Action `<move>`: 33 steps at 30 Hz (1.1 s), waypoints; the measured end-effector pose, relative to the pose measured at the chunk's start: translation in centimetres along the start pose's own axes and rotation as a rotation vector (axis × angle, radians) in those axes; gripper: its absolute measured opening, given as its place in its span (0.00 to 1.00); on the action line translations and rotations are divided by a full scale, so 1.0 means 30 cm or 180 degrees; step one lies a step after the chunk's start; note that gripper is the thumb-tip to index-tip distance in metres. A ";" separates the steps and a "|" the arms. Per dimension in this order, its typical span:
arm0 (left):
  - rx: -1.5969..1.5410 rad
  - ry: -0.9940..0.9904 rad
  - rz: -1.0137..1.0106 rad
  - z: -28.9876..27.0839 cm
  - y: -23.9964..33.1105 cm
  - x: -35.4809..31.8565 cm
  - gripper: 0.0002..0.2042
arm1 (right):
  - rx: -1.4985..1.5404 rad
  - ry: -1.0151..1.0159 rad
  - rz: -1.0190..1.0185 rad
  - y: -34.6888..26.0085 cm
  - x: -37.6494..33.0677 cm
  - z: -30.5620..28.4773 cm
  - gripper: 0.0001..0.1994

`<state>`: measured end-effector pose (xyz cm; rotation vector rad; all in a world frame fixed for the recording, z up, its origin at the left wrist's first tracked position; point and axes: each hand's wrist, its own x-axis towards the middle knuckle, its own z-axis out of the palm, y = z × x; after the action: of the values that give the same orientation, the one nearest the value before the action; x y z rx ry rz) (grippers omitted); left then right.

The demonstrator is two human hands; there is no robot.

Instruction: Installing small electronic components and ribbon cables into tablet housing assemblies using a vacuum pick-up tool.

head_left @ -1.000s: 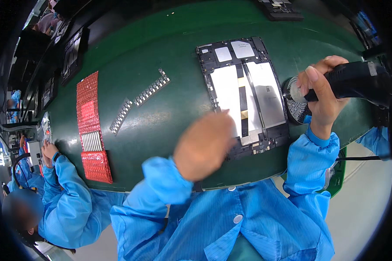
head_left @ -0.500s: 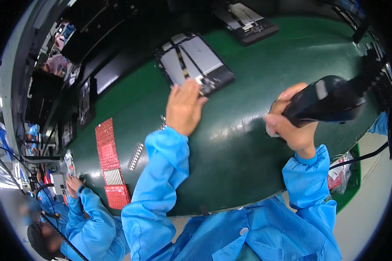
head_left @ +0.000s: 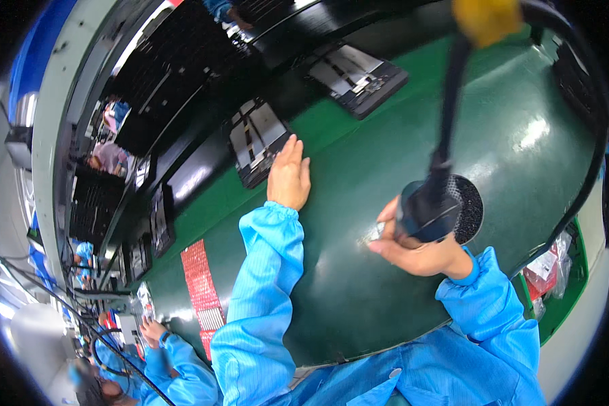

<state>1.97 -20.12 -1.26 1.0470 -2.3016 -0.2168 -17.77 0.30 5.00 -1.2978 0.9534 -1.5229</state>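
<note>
My right hand point(head_left: 423, 254) is wrapped round a black corded electric screwdriver point(head_left: 426, 210), seen from its cord end and hiding its tip. A small shiny bit point(head_left: 372, 234) shows at the fingertips; I cannot make out what it is. Close beside the tool lies a round dish point(head_left: 471, 210) of tiny dark pieces. My left hand point(head_left: 289, 177) has its fingers stretched out, at the near right edge of an opened tablet point(head_left: 254, 139) with pale battery cells and dark strips. Whether the fingers press on it, I cannot tell.
A second opened tablet point(head_left: 358, 78) lies farther right. Red bubble wrap point(head_left: 199, 274) lies left of my left forearm. A green bin point(head_left: 572, 284) with plastic bags stands beyond the right table edge. A co-worker's hand point(head_left: 154, 333) is at the far left. The thick black cord hangs overhead.
My view has shifted. The near tablet and my left hand sit farther from me and the tablet farther left. My right hand has tilted the screwdriver, and the dish beside it now shows.
</note>
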 end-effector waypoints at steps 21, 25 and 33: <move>0.2076 -0.0851 -0.0155 0.217 0.190 0.435 0.38 | -0.0287 -0.0289 -0.0144 0.069 -0.021 -0.013 0.16; 0.2523 -0.0671 -0.0824 0.163 0.134 0.429 0.27 | -0.0951 -0.0377 -0.0337 0.063 -0.028 -0.018 0.18; 0.1334 -0.0498 0.0127 -0.045 0.087 0.201 0.30 | 0.0153 0.0071 0.0116 0.004 -0.009 0.004 0.15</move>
<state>-1.98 -22.64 3.53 1.2186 -2.5734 0.2186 -17.63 0.52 4.83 -1.2255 0.9440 -1.5261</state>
